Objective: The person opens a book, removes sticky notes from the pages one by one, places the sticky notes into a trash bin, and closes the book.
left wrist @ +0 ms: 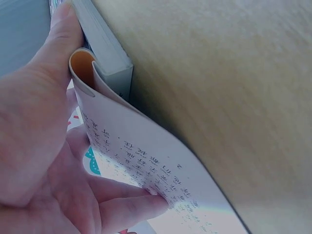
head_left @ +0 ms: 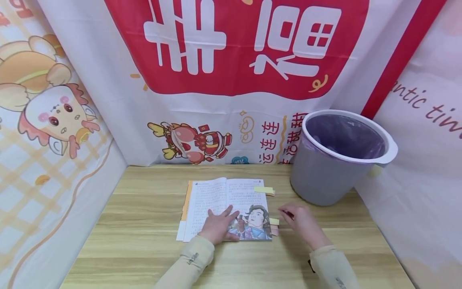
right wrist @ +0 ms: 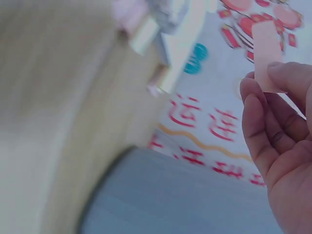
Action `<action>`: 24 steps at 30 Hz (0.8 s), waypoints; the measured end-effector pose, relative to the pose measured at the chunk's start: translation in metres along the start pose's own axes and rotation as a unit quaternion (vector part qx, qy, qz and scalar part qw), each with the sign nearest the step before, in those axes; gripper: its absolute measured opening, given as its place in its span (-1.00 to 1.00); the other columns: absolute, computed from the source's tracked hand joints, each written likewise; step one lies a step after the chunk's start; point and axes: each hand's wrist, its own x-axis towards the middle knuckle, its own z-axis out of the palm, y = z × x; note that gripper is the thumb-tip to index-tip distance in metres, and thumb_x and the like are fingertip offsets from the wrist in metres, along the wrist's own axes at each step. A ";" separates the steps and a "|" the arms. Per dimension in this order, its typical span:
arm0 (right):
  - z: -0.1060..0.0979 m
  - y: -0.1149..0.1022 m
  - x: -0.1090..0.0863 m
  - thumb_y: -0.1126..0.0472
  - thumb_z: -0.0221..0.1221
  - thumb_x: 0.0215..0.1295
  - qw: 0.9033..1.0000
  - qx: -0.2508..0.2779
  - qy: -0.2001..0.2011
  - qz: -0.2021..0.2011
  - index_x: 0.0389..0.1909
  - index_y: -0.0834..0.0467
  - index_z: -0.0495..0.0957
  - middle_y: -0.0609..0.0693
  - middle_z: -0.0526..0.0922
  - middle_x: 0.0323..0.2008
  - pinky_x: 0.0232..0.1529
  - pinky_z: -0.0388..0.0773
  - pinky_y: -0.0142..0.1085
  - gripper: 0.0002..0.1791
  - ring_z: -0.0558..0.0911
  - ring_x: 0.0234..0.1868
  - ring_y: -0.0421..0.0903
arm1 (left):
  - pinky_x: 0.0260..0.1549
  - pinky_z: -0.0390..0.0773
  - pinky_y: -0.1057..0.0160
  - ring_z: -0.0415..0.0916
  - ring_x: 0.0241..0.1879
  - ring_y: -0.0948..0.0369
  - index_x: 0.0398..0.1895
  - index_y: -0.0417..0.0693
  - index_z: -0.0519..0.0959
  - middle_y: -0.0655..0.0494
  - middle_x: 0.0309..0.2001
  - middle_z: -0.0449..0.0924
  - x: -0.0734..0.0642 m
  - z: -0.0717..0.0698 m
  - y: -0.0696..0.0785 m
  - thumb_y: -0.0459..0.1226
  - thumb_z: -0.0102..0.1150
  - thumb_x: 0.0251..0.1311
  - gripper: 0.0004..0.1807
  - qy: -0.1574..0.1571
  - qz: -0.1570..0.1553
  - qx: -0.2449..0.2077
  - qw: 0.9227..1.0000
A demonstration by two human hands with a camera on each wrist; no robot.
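An open book (head_left: pixel 207 196) lies on the wooden table, its right page printed with a drawing of a dark-haired figure. My left hand (head_left: pixel 216 228) rests across it with spread fingers; in the left wrist view the fingers touch a curving page (left wrist: pixel 141 141) and the thumb lies along the other half. Right of the book, my right hand (head_left: pixel 303 222) pinches a pale pink sticky strip (right wrist: pixel 265 51) between thumb and fingers. Yellow sticky tabs (head_left: pixel 264 190) stick out from the book's right edge, with a pink tab (head_left: pixel 275 230) lower down.
A grey bin (head_left: pixel 319 180) with a white rim and a purple liner stands at the table's back right, close to my right hand. Printed cloth (head_left: pixel 234 84) hangs behind the table (head_left: pixel 144 208) and along both sides.
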 end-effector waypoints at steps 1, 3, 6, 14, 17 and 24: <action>-0.007 -0.001 0.002 0.45 0.41 0.07 1.000 -0.006 0.021 -0.021 -0.29 0.19 0.75 0.02 0.74 -0.32 -0.31 0.70 -0.24 -0.81 0.71 -0.32 -0.08 | 0.14 0.13 -0.56 0.63 -0.05 -0.17 0.46 0.13 0.32 -0.04 0.49 0.16 0.000 0.001 0.000 0.32 0.33 -0.19 0.06 0.000 0.001 0.000 1.000; -0.020 -0.003 0.006 0.46 0.43 0.01 0.996 -0.024 0.060 -0.057 -0.29 0.21 0.75 0.04 0.75 -0.31 -0.33 0.71 -0.21 -0.78 0.72 -0.33 -0.06 | 0.14 0.13 -0.56 0.63 -0.04 -0.17 0.46 0.14 0.32 -0.04 0.49 0.16 0.001 0.001 -0.001 0.33 0.32 -0.19 0.06 -0.002 0.002 0.001 1.000; -0.045 -0.006 0.012 0.48 0.45 -0.06 0.990 -0.046 0.103 -0.088 -0.28 0.22 0.75 0.05 0.74 -0.29 -0.30 0.70 -0.18 -0.73 0.72 -0.32 -0.03 | 0.14 0.11 -0.56 0.61 -0.01 -0.17 0.47 0.14 0.31 -0.04 0.50 0.15 0.001 0.001 -0.001 0.32 0.33 -0.18 0.06 -0.005 0.001 -0.002 1.000; -0.128 -0.021 0.034 0.41 0.31 0.04 0.963 -0.049 0.212 -0.158 -0.24 0.25 0.74 0.08 0.75 -0.28 0.04 0.44 -0.63 -0.78 0.70 -0.31 0.05 | 0.14 0.11 -0.57 0.58 0.03 -0.22 0.46 0.12 0.33 -0.05 0.49 0.16 0.002 -0.001 -0.001 0.30 0.36 -0.18 0.06 -0.003 -0.002 -0.012 1.000; -0.157 -0.022 0.044 0.43 0.28 0.07 0.953 -0.054 0.249 -0.167 -0.22 0.29 0.74 0.12 0.74 -0.29 0.07 0.35 -0.68 -0.77 0.67 -0.31 0.07 | 0.15 0.10 -0.57 0.57 0.07 -0.19 0.45 0.12 0.34 -0.05 0.48 0.18 0.003 -0.002 0.000 0.29 0.38 -0.20 0.06 -0.004 -0.001 -0.010 1.000; -0.203 -0.006 0.069 0.53 0.31 0.09 0.960 -0.121 0.239 -0.086 -0.15 0.31 0.72 0.23 0.73 -0.26 -0.07 0.18 -0.83 -0.73 0.66 -0.32 0.11 | 0.13 0.14 -0.57 0.59 0.05 -0.15 0.43 0.13 0.37 -0.04 0.46 0.22 0.006 -0.003 -0.001 0.30 0.41 -0.25 0.07 -0.009 -0.001 0.005 1.000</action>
